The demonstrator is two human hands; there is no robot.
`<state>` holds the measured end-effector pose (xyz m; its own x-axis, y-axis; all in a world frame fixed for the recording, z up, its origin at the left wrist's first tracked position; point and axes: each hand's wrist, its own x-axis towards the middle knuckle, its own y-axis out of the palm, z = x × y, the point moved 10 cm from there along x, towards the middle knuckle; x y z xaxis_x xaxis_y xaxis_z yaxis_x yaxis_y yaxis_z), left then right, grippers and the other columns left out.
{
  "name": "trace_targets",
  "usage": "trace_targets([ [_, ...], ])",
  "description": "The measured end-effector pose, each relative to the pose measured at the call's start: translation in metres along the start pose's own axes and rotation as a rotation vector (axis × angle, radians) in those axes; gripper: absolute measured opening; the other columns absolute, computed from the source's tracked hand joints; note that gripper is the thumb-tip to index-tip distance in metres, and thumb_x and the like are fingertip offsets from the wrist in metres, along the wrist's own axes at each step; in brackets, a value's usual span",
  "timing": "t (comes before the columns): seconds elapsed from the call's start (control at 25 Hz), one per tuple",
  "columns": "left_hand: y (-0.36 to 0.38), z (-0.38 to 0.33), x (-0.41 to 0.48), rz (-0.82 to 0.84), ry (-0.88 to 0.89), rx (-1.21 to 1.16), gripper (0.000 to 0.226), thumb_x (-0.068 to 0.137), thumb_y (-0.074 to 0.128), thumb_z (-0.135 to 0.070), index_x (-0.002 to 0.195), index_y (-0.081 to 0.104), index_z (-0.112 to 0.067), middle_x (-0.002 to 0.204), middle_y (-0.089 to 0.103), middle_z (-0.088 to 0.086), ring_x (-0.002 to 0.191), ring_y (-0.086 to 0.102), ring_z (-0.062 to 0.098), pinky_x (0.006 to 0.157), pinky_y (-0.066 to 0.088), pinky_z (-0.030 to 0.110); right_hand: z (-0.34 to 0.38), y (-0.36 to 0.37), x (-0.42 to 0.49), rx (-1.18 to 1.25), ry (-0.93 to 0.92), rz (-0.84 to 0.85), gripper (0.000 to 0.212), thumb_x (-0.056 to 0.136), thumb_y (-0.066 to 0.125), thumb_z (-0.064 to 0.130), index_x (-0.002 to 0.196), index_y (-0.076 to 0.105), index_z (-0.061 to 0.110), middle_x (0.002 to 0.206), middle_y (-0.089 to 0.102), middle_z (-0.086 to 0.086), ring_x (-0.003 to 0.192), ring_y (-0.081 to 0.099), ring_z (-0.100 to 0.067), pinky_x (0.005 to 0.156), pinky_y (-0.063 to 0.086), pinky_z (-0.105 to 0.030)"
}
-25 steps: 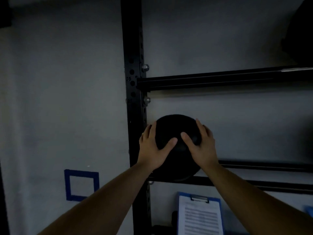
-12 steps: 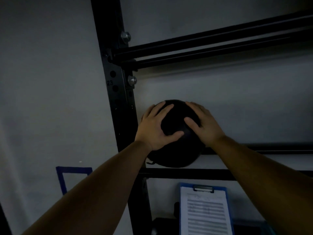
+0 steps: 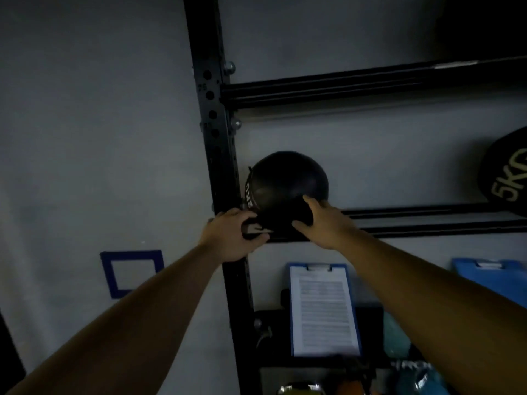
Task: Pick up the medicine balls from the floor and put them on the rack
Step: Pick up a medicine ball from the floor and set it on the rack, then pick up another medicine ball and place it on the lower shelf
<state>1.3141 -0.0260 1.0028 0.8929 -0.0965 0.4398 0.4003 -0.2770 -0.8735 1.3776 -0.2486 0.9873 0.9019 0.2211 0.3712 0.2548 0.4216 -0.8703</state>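
A black medicine ball [image 3: 285, 186] with white lettering on its left side sits on the black rack's middle rails [image 3: 427, 226], tight against the upright post [image 3: 216, 138]. My left hand [image 3: 231, 238] curls around the ball's lower left edge. My right hand [image 3: 322, 223] presses with spread fingers on its lower right. Both hands touch the ball from below and in front. A second, larger black medicine ball [image 3: 507, 172] marked 5KG rests on the same rails at the far right, partly cut off by the frame.
An upper pair of rails [image 3: 370, 84] runs above the ball. Below hang a blue clipboard with paper [image 3: 322, 309] and another blue clipboard [image 3: 490, 280]. Teal objects [image 3: 399, 337] sit on the lowest level. A blue tape square [image 3: 131, 272] marks the grey wall.
My hands have slid from the ball's top and front down to its lower part. The ball now rests on the rails beside the post, its upper half uncovered.
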Motion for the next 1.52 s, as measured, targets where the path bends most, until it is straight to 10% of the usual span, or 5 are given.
trace_targets([
  [0.24, -0.07, 0.1, -0.128, 0.076, -0.003, 0.078, 0.074, 0.085, 0.059, -0.085, 0.136, 0.064, -0.032, 0.136, 0.068, -0.005, 0.123, 0.063, 0.023, 0.11, 0.047, 0.043, 0.048, -0.024, -0.117, -0.174, 0.114, -0.059, 0.067, 0.083, 0.046, 0.082, 0.121, 0.064, 0.029, 0.125, 0.069, -0.006, 0.105, 0.063, -0.029, 0.08, 0.05, -0.037],
  [0.44, -0.073, 0.143, -0.224, 0.156, -0.033, -0.06, 0.067, 0.084, 0.063, -0.083, 0.125, 0.068, -0.03, 0.119, 0.076, -0.009, 0.094, 0.067, 0.017, 0.099, 0.056, 0.043, 0.114, 0.031, -0.205, -0.125, 0.193, 0.088, 0.061, 0.088, 0.052, 0.077, 0.125, 0.062, 0.029, 0.132, 0.065, -0.005, 0.114, 0.06, -0.029, 0.089, 0.047, -0.038],
  [0.72, -0.063, 0.19, -0.345, 0.257, -0.117, -0.034, 0.069, 0.083, 0.061, -0.086, 0.125, 0.067, -0.032, 0.096, 0.068, -0.019, 0.107, 0.069, 0.02, 0.091, 0.054, 0.04, 0.219, 0.136, -0.302, -0.11, 0.15, 0.264, 0.055, 0.092, 0.052, 0.071, 0.123, 0.062, 0.026, 0.128, 0.064, -0.006, 0.114, 0.059, -0.029, 0.086, 0.046, -0.038],
  [1.12, -0.044, 0.248, -0.58, 0.423, -0.383, 0.101, 0.071, 0.087, 0.059, -0.082, 0.135, 0.062, -0.029, 0.127, 0.072, -0.005, 0.115, 0.068, 0.022, 0.094, 0.054, 0.037, 0.307, 0.278, -0.472, -0.163, -0.071, 0.504, 0.066, 0.092, 0.049, 0.072, 0.137, 0.051, 0.024, 0.136, 0.058, -0.012, 0.121, 0.057, -0.037, 0.086, 0.042, -0.041],
  [1.52, 0.053, 0.272, -0.659, 0.605, -0.324, 0.073, 0.077, 0.087, 0.058, -0.083, 0.143, 0.058, -0.03, 0.136, 0.069, -0.003, 0.119, 0.067, 0.024, 0.101, 0.054, 0.042, 0.291, 0.381, -0.581, -0.187, 0.084, 0.679, 0.075, 0.092, 0.042, 0.074, 0.15, 0.04, 0.027, 0.148, 0.048, -0.012, 0.13, 0.046, -0.041, 0.102, 0.04, -0.052],
])
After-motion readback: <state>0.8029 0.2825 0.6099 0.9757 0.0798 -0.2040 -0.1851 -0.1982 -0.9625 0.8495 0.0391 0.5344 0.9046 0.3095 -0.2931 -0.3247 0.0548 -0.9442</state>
